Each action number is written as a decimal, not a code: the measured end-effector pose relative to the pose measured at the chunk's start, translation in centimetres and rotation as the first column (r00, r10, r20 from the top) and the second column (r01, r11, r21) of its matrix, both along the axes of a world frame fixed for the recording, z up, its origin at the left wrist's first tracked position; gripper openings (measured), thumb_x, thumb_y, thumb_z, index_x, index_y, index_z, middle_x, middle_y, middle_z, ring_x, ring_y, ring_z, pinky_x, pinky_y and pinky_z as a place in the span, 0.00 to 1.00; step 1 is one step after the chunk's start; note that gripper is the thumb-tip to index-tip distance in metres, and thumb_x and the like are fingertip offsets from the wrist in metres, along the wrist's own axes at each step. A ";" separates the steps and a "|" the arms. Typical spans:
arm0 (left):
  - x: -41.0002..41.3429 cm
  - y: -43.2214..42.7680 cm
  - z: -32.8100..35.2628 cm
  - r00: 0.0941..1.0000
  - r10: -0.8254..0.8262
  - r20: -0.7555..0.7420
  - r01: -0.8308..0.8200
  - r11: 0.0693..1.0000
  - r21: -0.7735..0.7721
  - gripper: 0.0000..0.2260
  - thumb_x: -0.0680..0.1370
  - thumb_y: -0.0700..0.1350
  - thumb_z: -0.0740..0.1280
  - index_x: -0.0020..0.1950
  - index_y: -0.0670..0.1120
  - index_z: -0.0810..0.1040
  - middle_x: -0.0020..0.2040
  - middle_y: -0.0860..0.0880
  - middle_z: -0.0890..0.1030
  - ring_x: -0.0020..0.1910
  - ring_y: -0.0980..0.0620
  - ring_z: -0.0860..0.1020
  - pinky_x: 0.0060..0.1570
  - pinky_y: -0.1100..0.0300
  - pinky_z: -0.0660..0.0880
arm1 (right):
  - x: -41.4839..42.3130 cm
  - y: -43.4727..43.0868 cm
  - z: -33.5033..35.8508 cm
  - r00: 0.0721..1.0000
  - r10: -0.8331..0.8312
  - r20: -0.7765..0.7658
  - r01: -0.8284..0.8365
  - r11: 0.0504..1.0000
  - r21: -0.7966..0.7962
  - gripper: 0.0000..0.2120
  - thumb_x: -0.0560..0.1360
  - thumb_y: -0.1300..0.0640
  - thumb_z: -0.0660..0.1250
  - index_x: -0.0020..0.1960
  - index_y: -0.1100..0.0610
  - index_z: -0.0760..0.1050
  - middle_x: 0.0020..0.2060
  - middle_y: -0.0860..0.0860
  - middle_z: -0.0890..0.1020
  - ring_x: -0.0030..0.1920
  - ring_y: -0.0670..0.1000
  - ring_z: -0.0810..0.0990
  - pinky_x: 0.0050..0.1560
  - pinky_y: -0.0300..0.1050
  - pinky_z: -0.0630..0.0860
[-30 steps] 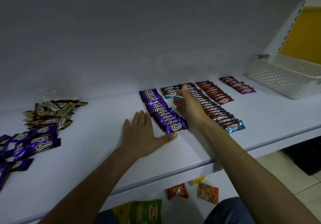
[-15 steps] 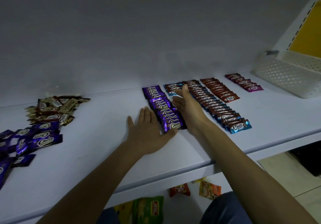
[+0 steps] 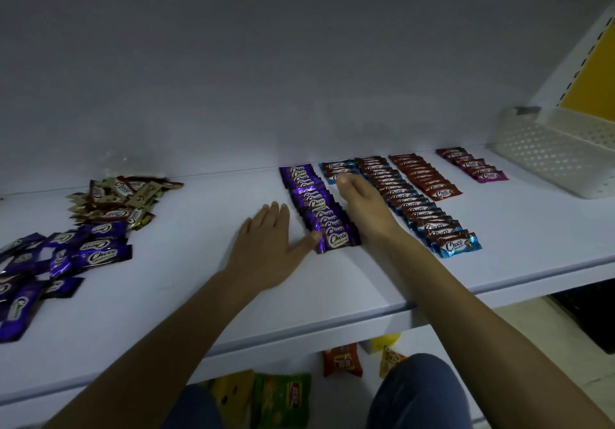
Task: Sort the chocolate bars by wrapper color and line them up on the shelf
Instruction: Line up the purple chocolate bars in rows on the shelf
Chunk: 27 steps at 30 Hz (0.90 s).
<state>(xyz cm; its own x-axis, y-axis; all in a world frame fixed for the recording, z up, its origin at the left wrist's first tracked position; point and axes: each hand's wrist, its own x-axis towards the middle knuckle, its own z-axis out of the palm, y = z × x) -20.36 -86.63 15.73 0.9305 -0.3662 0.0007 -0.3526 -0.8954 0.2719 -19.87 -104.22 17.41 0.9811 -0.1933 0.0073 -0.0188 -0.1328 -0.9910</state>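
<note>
A row of purple chocolate bars [image 3: 316, 205] runs front to back on the white shelf [image 3: 332, 288]. My left hand [image 3: 269, 245] lies flat to the left of the row, thumb touching its front bar. My right hand [image 3: 362, 209] stands on edge with straight fingers against the row's right side. Right of it lie a long blue row [image 3: 419, 212], a red row [image 3: 426, 177] and a short magenta row [image 3: 472, 164]. Loose purple bars [image 3: 50, 262] and gold bars [image 3: 119, 202] are heaped at the left.
A white perforated basket [image 3: 552, 159] stands at the shelf's far right, below a yellow panel [image 3: 592, 72]. Snack packets [image 3: 283, 398] lie on the lower level under the shelf's front edge, beside my knees.
Both hands have closed in on the purple row from either side, and the row now looks tighter and straighter. The camera has shifted slightly.
</note>
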 end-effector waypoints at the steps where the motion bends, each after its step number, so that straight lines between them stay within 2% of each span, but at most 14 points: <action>1: -0.1 0.8 -0.1 0.999 -0.002 0.045 0.003 1.000 -0.009 0.45 0.72 0.74 0.42 0.79 0.44 0.50 0.79 0.46 0.51 0.78 0.50 0.49 0.76 0.53 0.48 | -0.1 0.2 0.2 0.998 -0.005 0.070 0.019 0.977 -0.212 0.18 0.80 0.49 0.60 0.66 0.56 0.70 0.61 0.54 0.77 0.55 0.49 0.79 0.53 0.43 0.75; 3: -0.3 2.6 0.0 0.990 -0.004 0.141 0.003 1.000 0.008 0.42 0.71 0.70 0.42 0.79 0.45 0.52 0.79 0.47 0.54 0.78 0.50 0.52 0.75 0.55 0.49 | 0.0 1.3 0.7 0.978 0.043 0.205 0.074 0.845 -0.530 0.19 0.80 0.53 0.61 0.69 0.58 0.68 0.66 0.53 0.74 0.63 0.50 0.73 0.56 0.35 0.65; 5: -0.6 4.8 0.2 0.980 0.006 0.201 -0.013 0.999 0.036 0.37 0.76 0.68 0.46 0.78 0.46 0.55 0.78 0.47 0.57 0.77 0.49 0.54 0.74 0.54 0.51 | 0.1 3.8 1.4 0.955 0.131 0.266 0.066 0.781 -0.621 0.18 0.79 0.55 0.62 0.68 0.59 0.69 0.65 0.54 0.74 0.64 0.52 0.72 0.55 0.35 0.63; 7: -1.2 7.2 0.6 0.964 0.022 0.265 -0.032 0.999 0.034 0.28 0.81 0.60 0.54 0.77 0.46 0.61 0.76 0.47 0.63 0.75 0.48 0.59 0.73 0.52 0.55 | 0.0 7.3 1.7 0.936 0.210 0.283 0.009 0.788 -0.615 0.17 0.79 0.57 0.62 0.67 0.59 0.70 0.64 0.54 0.75 0.64 0.52 0.73 0.59 0.36 0.64; 9: -2.0 10.0 1.0 0.950 0.055 0.309 -0.064 0.998 0.019 0.24 0.80 0.58 0.56 0.71 0.47 0.71 0.71 0.46 0.71 0.71 0.46 0.66 0.70 0.49 0.62 | -0.3 11.2 1.7 0.922 0.280 0.267 -0.078 0.811 -0.580 0.16 0.79 0.60 0.61 0.67 0.59 0.71 0.64 0.54 0.75 0.65 0.52 0.73 0.60 0.36 0.65; 11: -3.2 13.1 1.1 0.925 0.084 0.370 -0.092 0.996 0.003 0.24 0.77 0.60 0.54 0.62 0.48 0.79 0.62 0.47 0.79 0.63 0.44 0.74 0.61 0.46 0.70 | -0.6 15.2 1.3 0.905 0.341 0.253 -0.160 0.827 -0.538 0.15 0.79 0.63 0.59 0.65 0.60 0.72 0.62 0.55 0.77 0.62 0.52 0.74 0.59 0.36 0.66; 13: -4.3 16.4 1.1 0.881 0.144 0.451 -0.147 0.989 -0.028 0.23 0.75 0.59 0.54 0.54 0.48 0.82 0.54 0.48 0.80 0.54 0.43 0.77 0.52 0.47 0.74 | -0.7 18.9 0.7 0.894 0.389 0.222 -0.235 0.829 -0.507 0.14 0.79 0.64 0.57 0.62 0.60 0.74 0.59 0.55 0.79 0.59 0.53 0.76 0.57 0.38 0.69; 14: -4.8 18.1 1.1 0.863 0.185 0.470 -0.195 0.980 -0.027 0.22 0.74 0.60 0.55 0.54 0.48 0.81 0.54 0.47 0.80 0.54 0.42 0.77 0.51 0.47 0.74 | -0.6 20.6 0.6 0.892 0.407 0.195 -0.264 0.822 -0.506 0.13 0.80 0.64 0.56 0.61 0.59 0.75 0.58 0.55 0.79 0.58 0.53 0.77 0.55 0.39 0.70; 16: -5.8 21.2 1.0 0.835 0.278 0.474 -0.309 0.951 -0.013 0.27 0.72 0.63 0.56 0.60 0.49 0.79 0.60 0.45 0.77 0.60 0.40 0.75 0.56 0.44 0.72 | -0.3 23.9 0.4 0.893 0.427 0.144 -0.298 0.799 -0.523 0.14 0.80 0.63 0.56 0.61 0.58 0.75 0.58 0.54 0.79 0.57 0.53 0.77 0.55 0.40 0.71; 18: -6.3 23.6 1.0 0.831 0.369 0.416 -0.400 0.916 -0.012 0.37 0.69 0.70 0.54 0.70 0.50 0.72 0.71 0.43 0.70 0.69 0.38 0.67 0.64 0.40 0.66 | 0.1 26.5 -0.1 0.883 0.444 0.153 -0.284 0.765 -0.579 0.15 0.79 0.62 0.57 0.63 0.56 0.74 0.59 0.53 0.79 0.59 0.53 0.76 0.59 0.45 0.73; 20: -6.1 25.2 0.8 0.856 0.397 0.330 -0.425 0.905 0.015 0.47 0.63 0.79 0.48 0.76 0.54 0.63 0.77 0.45 0.59 0.76 0.40 0.56 0.70 0.39 0.57 | 0.2 28.1 -0.9 0.861 0.479 0.169 -0.255 0.696 -0.671 0.17 0.78 0.61 0.58 0.65 0.54 0.74 0.61 0.52 0.78 0.61 0.54 0.73 0.62 0.50 0.71; 23: -4.5 26.7 0.8 0.908 0.312 0.278 -0.342 0.937 0.066 0.53 0.58 0.83 0.37 0.78 0.58 0.52 0.80 0.49 0.48 0.78 0.45 0.45 0.73 0.41 0.47 | -0.3 28.5 -2.1 0.800 0.576 0.165 -0.248 0.568 -0.785 0.16 0.77 0.61 0.58 0.62 0.53 0.77 0.59 0.51 0.79 0.60 0.55 0.74 0.60 0.51 0.71; 25: -2.9 27.1 1.1 0.948 0.212 0.238 -0.244 0.963 0.113 0.53 0.57 0.84 0.39 0.78 0.59 0.50 0.80 0.50 0.46 0.78 0.46 0.43 0.74 0.42 0.45 | -0.4 28.1 -2.2 0.776 0.602 0.185 -0.301 0.613 -0.731 0.16 0.76 0.65 0.59 0.59 0.56 0.79 0.57 0.52 0.81 0.57 0.55 0.76 0.58 0.49 0.72; 27: -1.4 27.2 1.3 0.977 0.145 0.155 -0.169 0.973 0.155 0.50 0.58 0.82 0.45 0.78 0.61 0.48 0.80 0.51 0.47 0.78 0.46 0.44 0.74 0.42 0.46 | -0.4 27.8 -2.1 0.785 0.581 0.214 -0.306 0.665 -0.681 0.16 0.75 0.67 0.59 0.58 0.57 0.80 0.56 0.53 0.81 0.56 0.53 0.77 0.56 0.42 0.71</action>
<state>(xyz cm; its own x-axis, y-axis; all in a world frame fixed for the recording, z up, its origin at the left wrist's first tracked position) -21.77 -59.48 17.03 0.9710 -0.2220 0.0885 -0.2285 -0.9709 0.0717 -20.32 -76.46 15.35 0.8256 0.4449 0.3470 0.5594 -0.5644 -0.6071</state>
